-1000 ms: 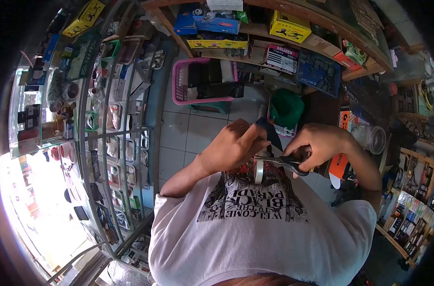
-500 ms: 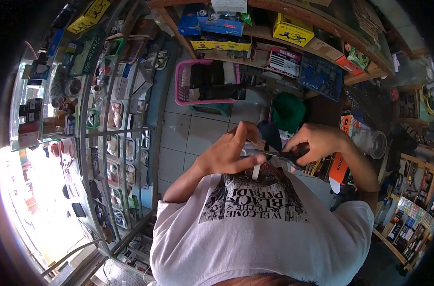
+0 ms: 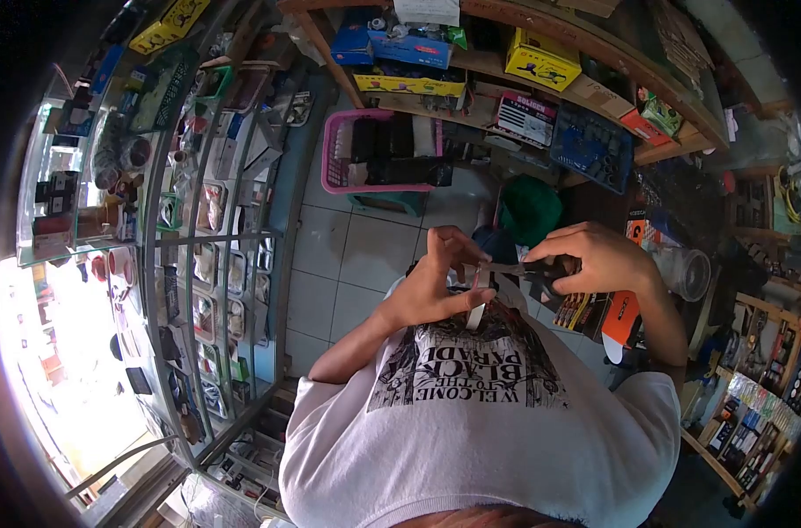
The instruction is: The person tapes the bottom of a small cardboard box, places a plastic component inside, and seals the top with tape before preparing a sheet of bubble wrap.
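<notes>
In front of my chest, my left hand (image 3: 437, 280) pinches a narrow white strip (image 3: 476, 317) between thumb and fingers, its lower end hanging below the thumb over the shirt print. From the right, my right hand (image 3: 605, 260) grips a pair of scissors (image 3: 509, 268) by dark handles, fingers bent around them. The blades point left and reach the left fingertips, overlapping the spot by the strip. Part of the handles is hidden behind the fingers.
A pink basket (image 3: 332, 158) with dark packages stands ahead on the tiled floor. Right of it is a green bin (image 3: 530, 211). Glass shelving (image 3: 216, 239) runs along the left; a wooden shelf (image 3: 612, 48) with boxes crosses ahead. An orange box (image 3: 623, 317) lies near my right forearm.
The scissors have shifted up slightly and their blades now lie more level, toward the left fingertips. My right fingers have turned around the handles; the left hand has moved only a little.
</notes>
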The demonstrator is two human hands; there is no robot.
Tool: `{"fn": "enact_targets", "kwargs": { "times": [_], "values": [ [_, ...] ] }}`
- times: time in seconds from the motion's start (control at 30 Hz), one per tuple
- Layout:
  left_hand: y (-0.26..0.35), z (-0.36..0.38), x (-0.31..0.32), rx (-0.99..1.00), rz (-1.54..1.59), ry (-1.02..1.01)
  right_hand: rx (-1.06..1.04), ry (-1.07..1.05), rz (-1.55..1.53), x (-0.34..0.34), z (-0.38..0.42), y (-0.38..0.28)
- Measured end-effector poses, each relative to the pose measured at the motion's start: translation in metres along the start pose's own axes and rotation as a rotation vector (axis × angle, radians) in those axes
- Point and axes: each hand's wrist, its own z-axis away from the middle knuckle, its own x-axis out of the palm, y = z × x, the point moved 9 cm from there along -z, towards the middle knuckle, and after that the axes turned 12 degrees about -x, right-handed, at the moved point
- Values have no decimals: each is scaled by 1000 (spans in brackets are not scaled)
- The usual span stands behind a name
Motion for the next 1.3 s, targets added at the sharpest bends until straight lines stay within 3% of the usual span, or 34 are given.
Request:
{"fn": "enact_targets", "kwargs": {
  "times": [0.47,0.73,0.8,0.83,0.93,0.97,1.0,1.03,1.07,1.2,1.3],
  "values": [
    [-14,2,4,107,167,158,125,249,-136,-11,34,38],
    [-24,0,2,-18,263,213,229,375,-64,-32,61,61],
    [-23,-3,3,-41,269,212,260,477,-43,-55,77,71],
    [-18,-3,3,-24,233,213,178,558,-30,-72,86,80],
    [-15,-7,7,-49,196,219,381,859,92,-144,141,126],
    [-13,-7,8,-45,193,235,341,1036,73,-171,162,142],
    [-12,-7,9,-41,184,230,483,1087,44,-195,181,147],
    [-11,-9,10,-37,175,225,464,1166,190,-229,212,181],
    [-9,-11,12,-31,166,222,433,1216,302,-259,235,204],
    [-11,-19,16,-66,175,208,760,1245,291,-334,279,240],
    [-22,-23,26,-37,176,47,1036,1237,348,-373,313,272]
  ]
}}
